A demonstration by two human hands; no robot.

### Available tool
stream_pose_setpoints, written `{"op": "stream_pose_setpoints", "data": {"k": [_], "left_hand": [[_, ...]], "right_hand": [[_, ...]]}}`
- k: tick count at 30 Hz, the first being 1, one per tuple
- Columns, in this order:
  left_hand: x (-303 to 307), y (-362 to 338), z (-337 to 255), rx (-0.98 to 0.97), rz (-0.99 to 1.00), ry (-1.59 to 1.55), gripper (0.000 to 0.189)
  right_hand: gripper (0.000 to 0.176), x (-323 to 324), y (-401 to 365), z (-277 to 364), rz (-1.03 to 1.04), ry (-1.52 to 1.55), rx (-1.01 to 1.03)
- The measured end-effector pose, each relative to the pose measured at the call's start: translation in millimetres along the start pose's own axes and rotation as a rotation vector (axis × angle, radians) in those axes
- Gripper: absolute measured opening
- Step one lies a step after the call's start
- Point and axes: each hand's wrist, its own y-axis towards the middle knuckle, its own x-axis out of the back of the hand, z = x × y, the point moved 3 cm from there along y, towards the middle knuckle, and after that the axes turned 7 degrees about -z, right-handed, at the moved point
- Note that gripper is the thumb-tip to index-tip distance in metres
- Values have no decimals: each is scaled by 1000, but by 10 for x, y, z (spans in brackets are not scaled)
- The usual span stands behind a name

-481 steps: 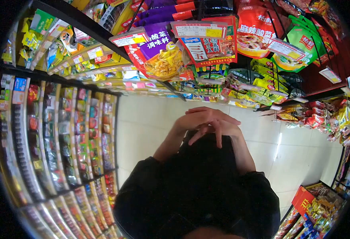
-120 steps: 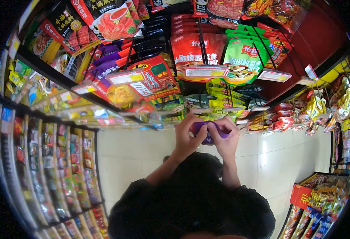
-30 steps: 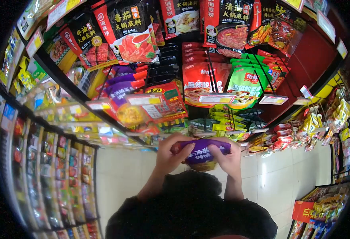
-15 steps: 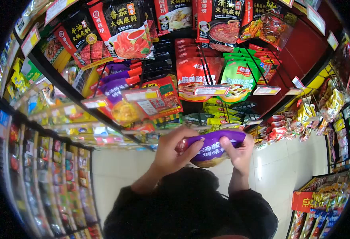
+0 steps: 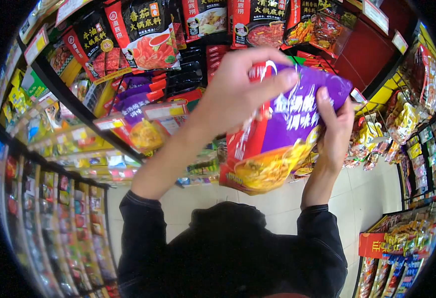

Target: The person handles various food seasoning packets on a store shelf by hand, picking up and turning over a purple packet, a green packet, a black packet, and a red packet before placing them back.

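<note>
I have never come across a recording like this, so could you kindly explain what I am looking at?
Of course. No machine is involved: the left grip and the right grip are a person's own bare hands. The camera is worn on the head, looking forward and down, which is why the dark sleeves and pale floor show below. The right grip holds one side of a large purple and red packet, tilted, with its thumb in front. The left grip is at the upper left part, too blurred to judge how firmly it holds. There is no tabletop; similar purple packets hang on a rack ahead, behind price tags, with more shelves to the left.
</note>
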Motion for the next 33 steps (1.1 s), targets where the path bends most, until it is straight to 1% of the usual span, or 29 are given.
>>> {"op": "stream_pose_setpoints", "data": {"k": [1, 2, 3, 4, 5, 7, 8, 9, 10, 13, 14, 16, 17, 18, 20, 21, 24, 25, 28, 30, 33], "left_hand": [[-11, 104, -36, -11, 17, -83, 26], [-18, 220, -60, -21, 35, -165, 28], [-7, 379, -40, -67, 47, -199, 30], [-14, 483, -68, -74, 43, -230, 31], [-19, 592, -68, -55, 45, -223, 32], [-23, 820, -43, -26, 47, -224, 33], [0, 913, -40, 55, 80, -199, 30], [-39, 949, -143, 86, 80, -223, 37], [-84, 988, -242, 116, 80, -248, 43], [-86, 1205, -271, -34, 101, -260, 35], [-65, 1251, -282, -24, 112, -272, 33], [-71, 1329, -342, -89, 130, -294, 32], [-62, 1346, -371, -97, 78, -252, 30], [-58, 1394, -380, -130, 118, -262, 29], [-28, 1496, -386, -214, 104, -199, 29], [-29, 1506, -405, -236, 100, -181, 30], [-16, 1544, -451, -287, 84, -142, 30], [-2, 1570, -450, -291, 77, -141, 30], [8, 1628, -466, -328, 68, -105, 32], [-7, 1686, -498, -367, 72, -61, 34], [3, 1689, -537, -367, 64, 52, 36]], "right_hand": [[33, -24, 94, 50, 21, 16, 65], [38, 2, 191, 101, 93, -38, 88], [40, -34, 270, 140, 121, -53, 112], [41, -69, 354, 160, 148, -68, 134], [41, -71, 481, 148, 136, -147, 126], [33, -152, 649, 147, 156, -12, 93], [30, -173, 745, 131, 179, 50, 89], [26, -172, 838, 116, 187, 87, 101], [25, -179, 903, 128, 205, 112, 95], [23, -211, 1063, 198, 246, 184, 59], [21, -224, 1124, 184, 259, 204, 45], [18, -245, 1260, 145, 282, 246, 17], [41, -211, 1364, 102, 345, 216, -26], [35, -219, 1412, 83, 331, 226, -2], [22, -243, 1476, 67, 304, 247, 48], [21, -253, 1502, 65, 303, 248, 48], [23, -272, 1641, 8, 317, 249, 66], [32, -390, 1480, 202, 286, 272, 95], [30, -402, 1552, 221, 283, 261, 84], [30, -395, 1586, 215, 292, 305, 42], [31, -378, 1649, 182, 309, 322, 4]]}}
